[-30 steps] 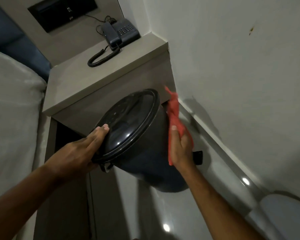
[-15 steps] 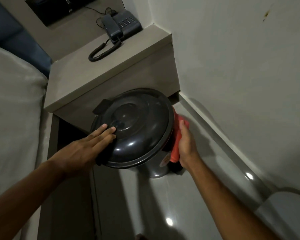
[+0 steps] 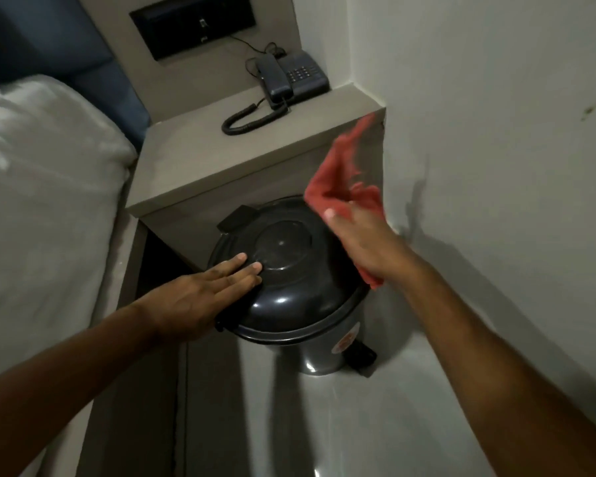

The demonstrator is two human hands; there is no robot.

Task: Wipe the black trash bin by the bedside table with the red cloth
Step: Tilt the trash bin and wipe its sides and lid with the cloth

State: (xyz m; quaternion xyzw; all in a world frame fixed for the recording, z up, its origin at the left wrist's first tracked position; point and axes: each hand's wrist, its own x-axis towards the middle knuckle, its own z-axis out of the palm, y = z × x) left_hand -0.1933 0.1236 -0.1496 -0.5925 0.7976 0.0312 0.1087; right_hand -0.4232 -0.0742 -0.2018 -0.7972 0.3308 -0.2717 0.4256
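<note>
The black trash bin (image 3: 289, 297) stands upright on the pale floor (image 3: 375, 425), lid closed, tucked against the front of the bedside bench (image 3: 221, 160) and close to the wall (image 3: 479, 132) at 3 o'clock. Your left hand (image 3: 200, 297) lies flat and open on the lid at its 9 o'clock side, fingers stretched toward the centre, gripping nothing. Your right hand (image 3: 365, 246) is closed on the red cloth (image 3: 344, 177) over the lid's 2 o'clock edge; the cloth is blurred, with one end flaring up toward 12 o'clock across the bench front and a smaller end hanging below your palm. You cannot tell whether the cloth touches the lid. A foot pedal (image 3: 363, 359) sticks out at the bin's base, at about 4 o'clock. On the bench top, at 12 o'clock from the bin, sits a dark telephone (image 3: 296, 77) with its coiled cord (image 3: 248, 118). The bed (image 3: 42, 187) with white bedding lies at 9 o'clock.
</note>
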